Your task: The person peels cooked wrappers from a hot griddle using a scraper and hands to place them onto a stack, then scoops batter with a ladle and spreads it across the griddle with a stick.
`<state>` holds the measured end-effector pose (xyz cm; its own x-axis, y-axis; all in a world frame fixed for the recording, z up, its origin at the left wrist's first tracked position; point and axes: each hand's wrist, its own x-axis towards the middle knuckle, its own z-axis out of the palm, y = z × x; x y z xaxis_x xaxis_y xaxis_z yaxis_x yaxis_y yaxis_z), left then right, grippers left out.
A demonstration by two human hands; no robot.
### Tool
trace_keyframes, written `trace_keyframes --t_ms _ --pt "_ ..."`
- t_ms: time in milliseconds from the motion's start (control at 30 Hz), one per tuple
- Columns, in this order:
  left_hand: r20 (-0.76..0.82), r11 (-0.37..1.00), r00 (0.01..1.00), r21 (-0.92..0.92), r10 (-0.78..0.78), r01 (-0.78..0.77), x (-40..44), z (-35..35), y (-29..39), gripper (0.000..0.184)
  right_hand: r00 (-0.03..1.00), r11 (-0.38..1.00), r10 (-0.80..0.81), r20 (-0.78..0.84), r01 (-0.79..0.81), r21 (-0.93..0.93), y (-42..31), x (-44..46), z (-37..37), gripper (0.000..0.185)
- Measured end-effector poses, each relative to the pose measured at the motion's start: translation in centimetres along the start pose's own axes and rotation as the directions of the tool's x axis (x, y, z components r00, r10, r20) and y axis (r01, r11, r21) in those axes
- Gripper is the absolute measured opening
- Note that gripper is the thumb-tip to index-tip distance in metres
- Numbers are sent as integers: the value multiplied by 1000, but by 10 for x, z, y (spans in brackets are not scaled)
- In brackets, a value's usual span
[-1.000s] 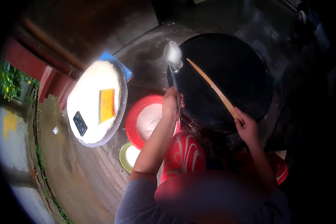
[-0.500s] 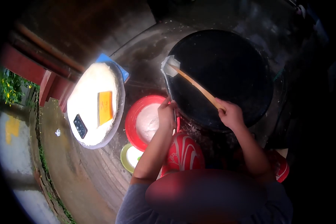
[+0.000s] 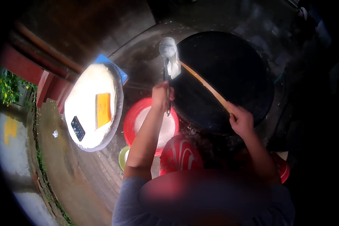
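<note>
Nearest, below the wearer's arms, a red-and-white patterned cloth [image 3: 180, 154] covers a leg, with a green bowl [image 3: 122, 160] to the left, partly hidden by the left forearm. Just beyond the cloth sits a red basin [image 3: 129, 130] of pale mixture [image 3: 167, 132], the same forearm crossing above it. The left hand [image 3: 161, 95] has its grip closed around the handle of a metal ladle [image 3: 166, 46], whose bowl points away from the body; thick white batter [image 3: 173, 67] hangs from it. The right hand [image 3: 242, 119] grips the near end of a curved wooden stick [image 3: 211, 89] slanting over a round black griddle [image 3: 224, 83]; its tip is at the batter, though I cannot tell whether they touch. Off to the left, a broad white round [image 3: 90, 84] bears a yellow-orange item [image 3: 103, 109] and a dark, phone-like object [image 3: 78, 129]; a blue piece [image 3: 121, 72] juts out at its far edge.
</note>
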<state>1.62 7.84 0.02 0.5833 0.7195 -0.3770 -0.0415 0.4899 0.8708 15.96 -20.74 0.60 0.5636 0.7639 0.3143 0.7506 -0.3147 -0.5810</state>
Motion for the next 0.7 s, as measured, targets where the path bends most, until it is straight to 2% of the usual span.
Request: trace_keyframes --t_ms 33,100,133,167,233,267,333,400,433,467,500,567,600,633,700 --pt "45 999 998 -37 36 -35 -3 4 14 20 1000 1000 0 3 0 -2 2 -3 0 45" --pt "133 967 991 -253 12 22 -10 16 45 23 955 910 -285 78 295 -290 8 -7 7 49" --pt "195 930 981 -361 5 67 -12 19 55 26 914 844 -385 126 404 -352 17 -8 19 49" --pt "316 840 948 -503 -41 204 -9 17 63 30 914 843 -385 126 404 -354 21 -5 28 49" --pt "559 528 829 -700 -14 481 -18 21 82 34 868 733 -449 210 493 -469 23 10 45 49" --pt "560 529 828 -699 -13 481 -23 23 89 34 862 699 -454 226 502 -509 26 21 54 49" --pt "707 343 700 -686 106 641 -35 26 99 36 887 641 -406 222 449 -622 18 53 55 48" --pt "697 355 704 -697 135 623 -50 22 99 37 907 631 -370 201 404 -662 8 73 54 46" --pt "686 364 708 -710 165 603 -60 19 98 37 976 854 -194 98 217 -474 4 79 56 45" --pt "646 407 747 -731 153 548 -73 15 96 37 999 972 14 44 -3 -234 2 83 56 44" --pt "640 422 755 -730 143 539 -82 6 90 37 982 984 166 93 -171 57 2 78 60 42" --pt "597 467 796 -735 102 491 -98 -14 72 37 989 992 -70 132 82 -94 3 57 75 47" --pt "606 457 791 -729 85 509 -105 -25 62 38 968 947 -67 241 137 -289 -6 57 72 53" --pt "608 457 790 -727 82 512 -112 -35 53 38 969 948 -63 240 133 -290 -1 64 73 53" --pt "518 479 855 -748 -14 461 -127 -55 34 39 985 814 -82 149 153 -561 15 94 76 57"
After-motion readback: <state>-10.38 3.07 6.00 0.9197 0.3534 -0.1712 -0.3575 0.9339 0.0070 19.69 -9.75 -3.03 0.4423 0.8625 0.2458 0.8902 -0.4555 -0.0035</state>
